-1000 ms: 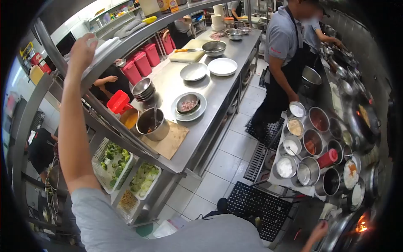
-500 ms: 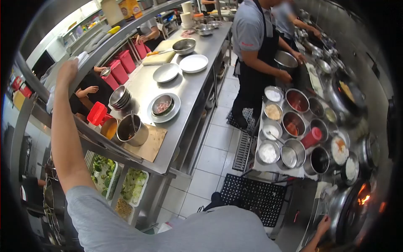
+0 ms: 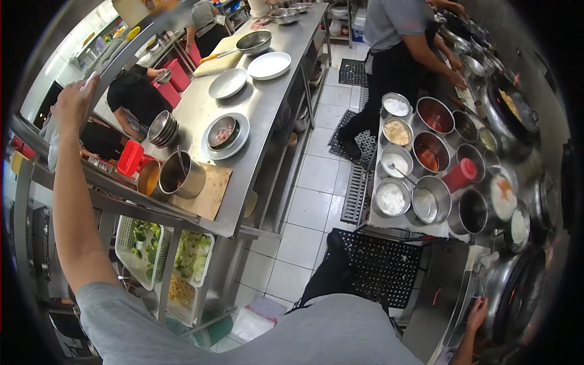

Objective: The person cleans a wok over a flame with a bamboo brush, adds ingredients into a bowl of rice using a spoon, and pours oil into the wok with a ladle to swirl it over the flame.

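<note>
My left hand (image 3: 73, 103) is raised at the upper left by the metal shelf (image 3: 115, 70). Its fingers are closed on a small white thing, apparently a cloth (image 3: 91, 80). At the lower right, my right hand (image 3: 479, 313) is beside the near wok (image 3: 502, 304) on the stove. The fingers of this hand are curled together; what they hold, if anything, is hard to make out. A crumpled grey cloth (image 3: 486, 263) lies just beyond it, near the wok's rim.
A steel counter (image 3: 182, 100) carries white plates (image 3: 271, 66), bowls and a deep pot (image 3: 182, 176). Below are baskets of broccoli (image 3: 145, 243) and cut greens (image 3: 193, 255). Metal pots of sauces and powders (image 3: 392, 198) stand right. A co-worker (image 3: 395, 61) stands ahead, beyond a black floor mat (image 3: 371, 267).
My view has shifted forward. My left hand is further left in view, still at the shelf. Less flame shows at the near wok. The co-worker ahead now reaches toward the stove, without the large bowl.
</note>
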The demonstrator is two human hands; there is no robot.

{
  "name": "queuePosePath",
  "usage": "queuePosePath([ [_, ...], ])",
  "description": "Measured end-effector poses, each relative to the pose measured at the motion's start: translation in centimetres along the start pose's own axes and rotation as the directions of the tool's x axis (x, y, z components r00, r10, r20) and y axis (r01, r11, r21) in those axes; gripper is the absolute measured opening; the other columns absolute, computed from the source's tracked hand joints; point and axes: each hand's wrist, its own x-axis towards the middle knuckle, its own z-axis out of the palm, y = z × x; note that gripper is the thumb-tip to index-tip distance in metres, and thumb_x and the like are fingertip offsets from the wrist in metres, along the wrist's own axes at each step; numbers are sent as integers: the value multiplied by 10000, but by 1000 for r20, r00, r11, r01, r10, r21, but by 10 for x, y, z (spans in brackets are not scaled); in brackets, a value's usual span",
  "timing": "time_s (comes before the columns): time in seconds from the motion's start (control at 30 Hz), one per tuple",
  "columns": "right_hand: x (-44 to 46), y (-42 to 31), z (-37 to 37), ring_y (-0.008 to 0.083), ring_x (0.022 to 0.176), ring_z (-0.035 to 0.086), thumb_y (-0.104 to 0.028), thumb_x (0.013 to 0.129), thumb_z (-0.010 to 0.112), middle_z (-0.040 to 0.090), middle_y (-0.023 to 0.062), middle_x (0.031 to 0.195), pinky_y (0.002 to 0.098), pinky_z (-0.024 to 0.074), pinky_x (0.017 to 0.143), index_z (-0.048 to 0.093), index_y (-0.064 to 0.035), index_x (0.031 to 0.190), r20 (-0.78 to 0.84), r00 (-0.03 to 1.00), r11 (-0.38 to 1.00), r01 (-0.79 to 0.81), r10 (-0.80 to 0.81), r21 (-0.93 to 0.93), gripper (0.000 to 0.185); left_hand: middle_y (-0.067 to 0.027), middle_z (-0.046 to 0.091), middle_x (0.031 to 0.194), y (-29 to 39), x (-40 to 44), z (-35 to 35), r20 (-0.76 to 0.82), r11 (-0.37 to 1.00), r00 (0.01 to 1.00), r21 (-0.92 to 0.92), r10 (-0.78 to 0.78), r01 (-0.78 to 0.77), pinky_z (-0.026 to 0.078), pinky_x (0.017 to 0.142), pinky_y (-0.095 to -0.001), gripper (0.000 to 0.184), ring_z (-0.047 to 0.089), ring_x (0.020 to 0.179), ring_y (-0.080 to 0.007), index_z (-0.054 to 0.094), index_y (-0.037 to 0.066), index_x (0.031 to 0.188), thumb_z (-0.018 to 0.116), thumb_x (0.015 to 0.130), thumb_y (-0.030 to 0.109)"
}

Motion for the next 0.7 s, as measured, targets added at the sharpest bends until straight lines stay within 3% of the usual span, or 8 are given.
queuePosePath([
  [0.07, -5, -5, 3, 133, 582, 422, -318, 953, 480, 446, 41, 650, 283, 374, 551, 502, -12, 926, -21, 999, 999, -32, 32, 1, 308, -97, 595, 1173, 1, 1, 2, -5, 1000, 1000, 27, 3, -2, 288, 921, -680, 636, 510, 1162, -298, 629, 174, 1134, 395, 827, 680],
  [0.17, -8, -30, -5, 197, 604, 440, -327, 958, 457, 455, 91, 654, 327, 389, 582, 501, 5, 914, -61, 997, 998, 38, -41, -55, 337, -101, 598, 1167, 1, 0, 0, -15, 1000, 1000, 15, 6, -6, 322, 926, -636, 640, 522, 1146, -301, 630, 171, 1129, 396, 824, 683],
  [0.23, -6, -33, -11, 246, 740, 517, -329, 953, 460, 561, 163, 808, 348, 427, 712, 538, 44, 966, 71, 988, 983, -127, 137, -133, 381, -102, 600, 1161, -3, 2, 3, -10, 1000, 1000, 1, 19, -19, 337, 918, -621, 639, 529, 1136, -301, 631, 170, 1125, 397, 823, 683],
  [0.5, -9, -56, -10, 229, 611, 415, -305, 952, 460, 443, 156, 666, 353, 391, 605, 517, 25, 883, 5, 994, 990, -104, 105, -95, 342, -138, 632, 1064, -4, 2, 2, -5, 991, 1000, -131, 15, -15, 442, 834, -443, 609, 596, 973, -346, 636, 86, 1057, 417, 855, 618],
  [0.57, -11, -54, -10, 219, 601, 418, -292, 949, 465, 451, 157, 657, 355, 388, 595, 531, 26, 882, -24, 998, 991, -65, 63, -116, 331, -127, 638, 959, -13, 3, 11, -76, 982, 992, -157, 98, -109, 462, 708, -426, 449, 609, 852, -343, 632, 88, 1048, 491, 885, 482],
  [0.6, -11, -42, -5, 219, 598, 424, -287, 946, 469, 453, 161, 653, 359, 387, 594, 537, 26, 881, -55, 997, 991, -62, 56, -120, 327, -171, 604, 872, -29, 6, 29, -219, 908, 881, 129, 418, -399, 427, 671, -460, 368, 567, 784, -380, 618, 63, 1002, 455, 921, 383],
  [0.63, -13, -30, 0, 256, 597, 456, -313, 934, 483, 492, 189, 665, 384, 395, 597, 552, 15, 880, -111, 994, 990, -15, -1, -143, 340, -146, 587, 815, -40, 15, 46, -238, 913, 895, -67, 377, -403, 423, 596, -470, 241, 561, 707, -354, 613, 102, 1071, 482, 917, 233],
  [0.7, -15, -52, -8, 371, 697, 551, -376, 906, 496, 596, 205, 788, 401, 432, 645, 595, -22, 902, -83, 987, 953, -152, 135, -263, 368, -183, 615, 813, -35, 25, 47, -210, 925, 939, -210, 273, -316, 452, 649, -478, 339, 596, 736, -366, 647, 61, 999, 509, 864, 340],
])
